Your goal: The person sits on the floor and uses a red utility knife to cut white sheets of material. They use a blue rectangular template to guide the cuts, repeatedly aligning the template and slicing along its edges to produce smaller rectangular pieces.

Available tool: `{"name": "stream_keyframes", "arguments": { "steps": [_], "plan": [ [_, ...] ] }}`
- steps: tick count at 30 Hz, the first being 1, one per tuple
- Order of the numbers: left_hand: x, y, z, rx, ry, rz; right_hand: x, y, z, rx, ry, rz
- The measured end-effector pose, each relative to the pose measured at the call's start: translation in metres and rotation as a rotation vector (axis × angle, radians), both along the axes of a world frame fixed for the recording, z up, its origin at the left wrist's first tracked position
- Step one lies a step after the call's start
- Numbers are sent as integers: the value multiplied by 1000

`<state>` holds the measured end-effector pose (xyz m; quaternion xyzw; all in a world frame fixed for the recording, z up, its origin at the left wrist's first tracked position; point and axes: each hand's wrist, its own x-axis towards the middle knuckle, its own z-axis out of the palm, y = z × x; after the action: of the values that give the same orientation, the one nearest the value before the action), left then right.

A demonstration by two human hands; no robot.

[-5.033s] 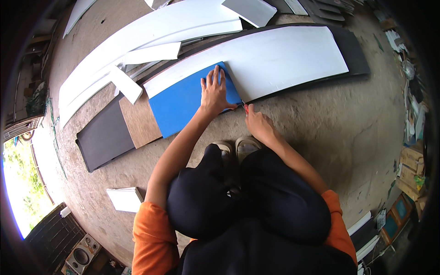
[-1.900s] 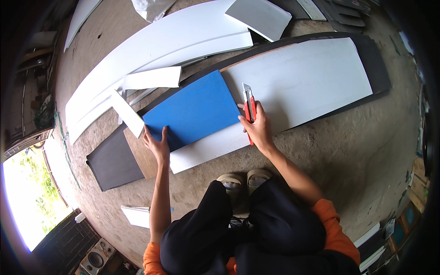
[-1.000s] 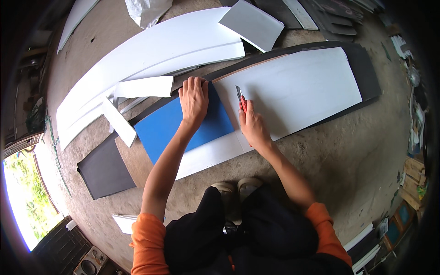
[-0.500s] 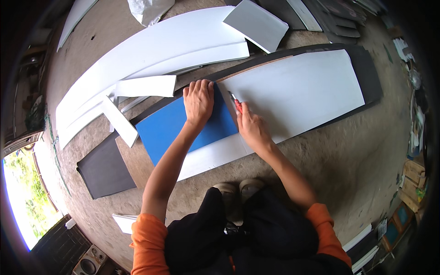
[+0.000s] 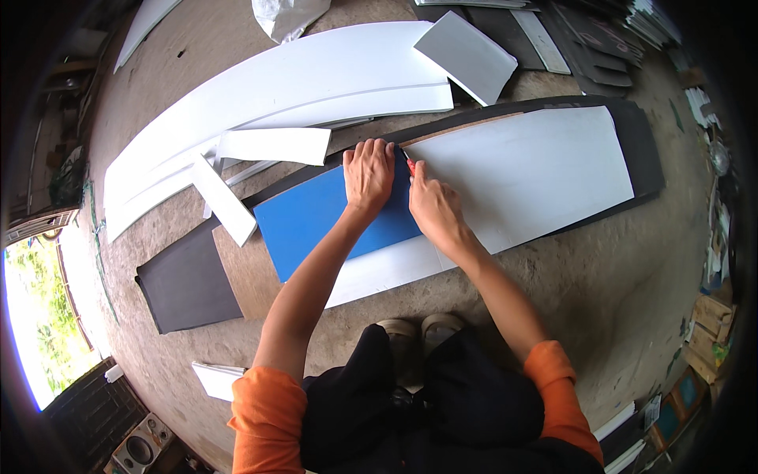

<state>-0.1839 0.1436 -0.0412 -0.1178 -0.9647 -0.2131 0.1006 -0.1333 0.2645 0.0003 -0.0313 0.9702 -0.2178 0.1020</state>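
Left hand: fingers together atop blue board, any pinch hidden — press firmly.
Right hand: closed around red cutter by the board's far right corner — best drawn snugly, evenly.

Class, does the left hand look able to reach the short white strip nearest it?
Probably yes: the left hand lies on the blue panel, and nothing visible blocks that white strip.

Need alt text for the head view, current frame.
The right hand holds a red utility knife at the right edge of a blue rectangular sheet; the left hand rests on it by its far edge. White sheeting lies under and beside it, over a brown board and black sheet on concrete floor.
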Motion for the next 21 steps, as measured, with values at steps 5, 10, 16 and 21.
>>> {"name": "stream_keyframes", "arguments": {
  "steps": [5,10,16,21],
  "plan": [
    [1,4,1,15,18,-4,-8,-1,0,-8,7,-3],
    [2,2,-5,-2,134,10,13,3,5,21,-108,-12],
    [4,5,-2,-35,57,60,76,24,12,-36,-293,-22],
    [-1,7,-3,-38,71,67,91,34,16,-5,-304,9]
  ]
}}
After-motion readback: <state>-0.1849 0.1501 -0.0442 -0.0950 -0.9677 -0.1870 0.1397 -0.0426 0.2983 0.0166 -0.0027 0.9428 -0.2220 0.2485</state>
